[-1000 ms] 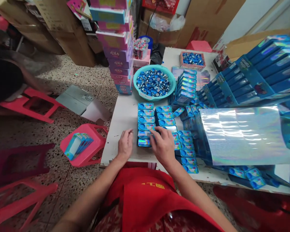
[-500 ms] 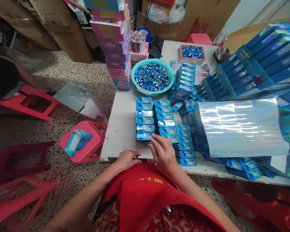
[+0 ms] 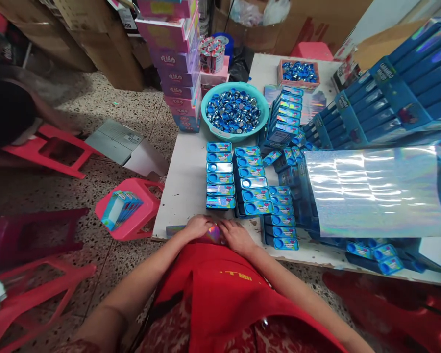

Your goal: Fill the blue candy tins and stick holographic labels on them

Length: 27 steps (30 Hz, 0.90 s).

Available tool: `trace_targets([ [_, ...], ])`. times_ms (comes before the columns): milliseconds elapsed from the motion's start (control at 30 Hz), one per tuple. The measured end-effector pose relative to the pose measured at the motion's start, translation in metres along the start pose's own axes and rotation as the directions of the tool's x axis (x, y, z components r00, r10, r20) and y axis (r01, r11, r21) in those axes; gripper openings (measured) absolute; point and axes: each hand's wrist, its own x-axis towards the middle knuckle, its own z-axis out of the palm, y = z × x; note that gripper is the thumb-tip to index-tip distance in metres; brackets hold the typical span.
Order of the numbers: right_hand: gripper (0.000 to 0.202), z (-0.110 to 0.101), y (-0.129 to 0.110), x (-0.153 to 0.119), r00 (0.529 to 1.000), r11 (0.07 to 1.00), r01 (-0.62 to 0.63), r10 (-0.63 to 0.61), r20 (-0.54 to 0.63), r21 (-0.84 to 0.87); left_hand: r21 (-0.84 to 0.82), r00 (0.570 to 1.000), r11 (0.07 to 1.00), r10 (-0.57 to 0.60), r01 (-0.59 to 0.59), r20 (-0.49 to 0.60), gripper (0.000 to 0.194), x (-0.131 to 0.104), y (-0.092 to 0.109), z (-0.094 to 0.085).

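Note:
Both hands are together at the front edge of the white table [image 3: 176, 196]. My left hand [image 3: 199, 226] has its fingers bent over a shiny, rainbow-tinted piece of card [image 3: 213, 231], part of which pokes out to the left. My right hand [image 3: 238, 236] closes on the same card from the other side; palms and sleeve-like apron folds hide much of it. Just beyond stand two rows of small blue boxes [image 3: 220, 190], each with a round hole at one end of its top. A shorter row of similar blue boxes [image 3: 284, 232] lies to the right.
A turquoise basin [image 3: 220, 133] holds many blue and silver round caps. Behind it is a small pink box [image 3: 299, 84] of caps. Display cartons [image 3: 382, 93] and a silvery sheet [image 3: 375, 196] fill the right. A pink stool [image 3: 132, 223] and a box stack [image 3: 178, 76] stand left.
My right hand has left the nearest blue box and come down to the table edge beside my left hand. The shiny card now shows between them. The view has shifted slightly.

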Motion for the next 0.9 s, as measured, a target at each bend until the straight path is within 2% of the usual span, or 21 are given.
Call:
trace_targets([
  [133,0.050,0.003,0.004,-0.005,0.998,0.998,0.057,-0.056,0.019,-0.011,0.008,1.000,1.000,-0.009,0.008,0.003,0.029,0.008,-0.005,0.005],
  [200,0.044,0.003,0.006,-0.006,0.998,0.998,0.065,-0.065,-0.001,0.010,0.012,1.000,1.000,-0.009,0.009,0.003,0.028,0.010,-0.006,0.006],
  [400,0.012,0.005,0.005,-0.001,0.988,0.998,0.051,-0.044,-0.151,0.044,0.037,1.000,0.999,-0.016,0.017,-0.013,0.030,0.016,-0.003,0.005],
  [500,0.013,-0.004,-0.001,-0.004,0.973,0.986,0.068,-0.031,-0.228,0.155,0.042,0.998,0.998,-0.044,0.045,-0.033,0.031,0.017,-0.001,0.006],
  [567,0.013,-0.018,-0.009,-0.010,0.949,0.948,0.061,0.042,-0.312,0.313,0.049,0.998,0.997,-0.050,0.052,-0.043,0.030,0.011,0.000,0.006],
  [633,0.013,-0.040,-0.019,-0.019,0.908,0.877,0.043,0.166,-0.385,0.478,0.042,0.996,0.999,-0.021,0.024,-0.083,0.029,-0.003,0.002,0.001],
  [700,0.014,-0.066,-0.029,-0.028,0.866,0.798,0.035,0.277,-0.417,0.602,-0.068,0.974,0.997,0.011,-0.027,-0.226,0.031,-0.026,0.006,-0.009],
  [733,0.014,-0.079,-0.035,-0.032,0.853,0.763,0.035,0.314,-0.417,0.646,-0.174,0.945,0.982,0.009,-0.069,-0.327,0.033,-0.039,0.010,-0.016],
  [800,0.015,-0.101,-0.043,-0.035,0.839,0.697,0.043,0.364,-0.404,0.716,-0.412,0.865,0.886,-0.025,-0.213,-0.501,0.037,-0.064,0.020,-0.033],
  [833,0.015,-0.110,-0.047,-0.035,0.836,0.667,0.052,0.378,-0.398,0.743,-0.493,0.839,0.816,-0.018,-0.302,-0.544,0.039,-0.074,0.027,-0.042],
  [900,0.015,-0.121,-0.052,-0.031,0.834,0.611,0.080,0.393,-0.389,0.788,-0.581,0.829,0.693,0.045,-0.428,-0.557,0.051,-0.083,0.041,-0.058],
])
